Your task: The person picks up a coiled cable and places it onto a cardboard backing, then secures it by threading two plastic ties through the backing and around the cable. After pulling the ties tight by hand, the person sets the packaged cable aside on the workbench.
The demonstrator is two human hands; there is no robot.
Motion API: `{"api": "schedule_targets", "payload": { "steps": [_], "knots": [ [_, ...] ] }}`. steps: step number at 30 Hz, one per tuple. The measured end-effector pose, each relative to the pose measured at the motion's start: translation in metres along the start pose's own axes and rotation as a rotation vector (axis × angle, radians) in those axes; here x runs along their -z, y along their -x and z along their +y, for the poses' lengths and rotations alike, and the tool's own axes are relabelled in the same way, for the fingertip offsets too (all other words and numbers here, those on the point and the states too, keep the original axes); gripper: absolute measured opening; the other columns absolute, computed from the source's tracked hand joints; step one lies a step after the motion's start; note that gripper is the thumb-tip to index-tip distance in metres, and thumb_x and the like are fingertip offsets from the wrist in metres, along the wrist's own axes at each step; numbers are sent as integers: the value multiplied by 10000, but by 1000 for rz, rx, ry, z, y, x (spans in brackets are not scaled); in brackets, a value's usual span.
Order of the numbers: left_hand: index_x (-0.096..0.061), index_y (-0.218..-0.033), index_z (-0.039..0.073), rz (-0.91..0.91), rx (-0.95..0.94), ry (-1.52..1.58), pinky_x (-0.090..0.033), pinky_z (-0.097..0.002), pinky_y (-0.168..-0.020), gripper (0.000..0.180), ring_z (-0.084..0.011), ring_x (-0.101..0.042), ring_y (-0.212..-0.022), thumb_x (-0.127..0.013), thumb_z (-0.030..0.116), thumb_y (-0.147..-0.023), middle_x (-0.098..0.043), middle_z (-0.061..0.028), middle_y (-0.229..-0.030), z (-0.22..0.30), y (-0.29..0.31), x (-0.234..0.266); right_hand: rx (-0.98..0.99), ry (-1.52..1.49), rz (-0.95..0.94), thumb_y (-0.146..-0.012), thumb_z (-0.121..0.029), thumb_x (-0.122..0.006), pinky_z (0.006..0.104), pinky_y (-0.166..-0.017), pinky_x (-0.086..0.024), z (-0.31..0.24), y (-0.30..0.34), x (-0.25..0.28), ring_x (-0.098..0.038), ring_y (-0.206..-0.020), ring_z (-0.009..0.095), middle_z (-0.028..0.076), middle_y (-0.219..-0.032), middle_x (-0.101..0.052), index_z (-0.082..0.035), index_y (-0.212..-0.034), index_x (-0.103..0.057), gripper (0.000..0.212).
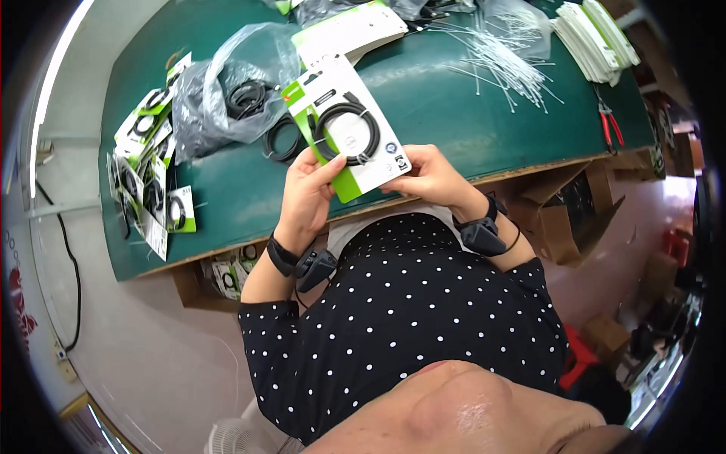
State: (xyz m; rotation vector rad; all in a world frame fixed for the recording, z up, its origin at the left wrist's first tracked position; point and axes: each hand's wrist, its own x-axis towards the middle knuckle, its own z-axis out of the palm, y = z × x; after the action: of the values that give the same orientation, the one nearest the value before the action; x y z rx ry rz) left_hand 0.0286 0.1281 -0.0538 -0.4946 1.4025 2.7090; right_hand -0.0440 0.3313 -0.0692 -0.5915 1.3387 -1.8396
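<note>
Both my hands hold a white and green backing card (376,113) over the near edge of the green table. A coiled black cable (372,135) lies against the front of the card, bound with thin white ties. My left hand (306,189) grips the card's lower left, its thumb pressing on the coil. At the lower right corner, my right hand (432,178) pinches the card, some fingers hidden behind it. Just left of the card, a loose black cable coil (283,139) rests on the table beside a clear plastic bag (208,98) with more coils in it.
Carded cables (144,166) lie heaped at the table's left. Blank cards (359,34) are stacked at the back, with another card stack (594,41) far right. White cable ties (507,64) spread near red-handled pliers (609,129). Cardboard boxes (560,219) stand below the table edge.
</note>
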Motion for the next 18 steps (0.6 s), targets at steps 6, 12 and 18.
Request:
{"api": "schedule_targets", "payload": {
  "steps": [6,12,18],
  "knots": [
    [-554,-1135,-20,-44,64,31,-548,-274,-794,287,-153,-656,-916,-625,2,-858,-653,-103,-1068,6,5,3,-82,60,40,-805,4,-688,232,-720,-512,-1,7,-3,-620,-806,79,46,-920,-677,28,-1030,-632,234],
    [-542,-1149,-21,-79,38,-141,-522,-285,-835,350,-147,-641,-937,-673,7,-826,-650,-102,-1071,3,3,5,15,255,141,-796,-14,-688,197,-607,-449,14,15,21,-559,-706,60,47,-885,-651,20,-1004,-643,217],
    [-530,-1165,-23,-75,-98,-269,-492,-289,-874,386,-145,-618,-972,-690,4,-814,-642,-100,-1082,-5,8,-3,395,524,463,-796,-41,-708,200,-657,-462,-20,1,29,-546,-784,74,37,-968,-583,16,-1036,-621,262]
  ]
}}
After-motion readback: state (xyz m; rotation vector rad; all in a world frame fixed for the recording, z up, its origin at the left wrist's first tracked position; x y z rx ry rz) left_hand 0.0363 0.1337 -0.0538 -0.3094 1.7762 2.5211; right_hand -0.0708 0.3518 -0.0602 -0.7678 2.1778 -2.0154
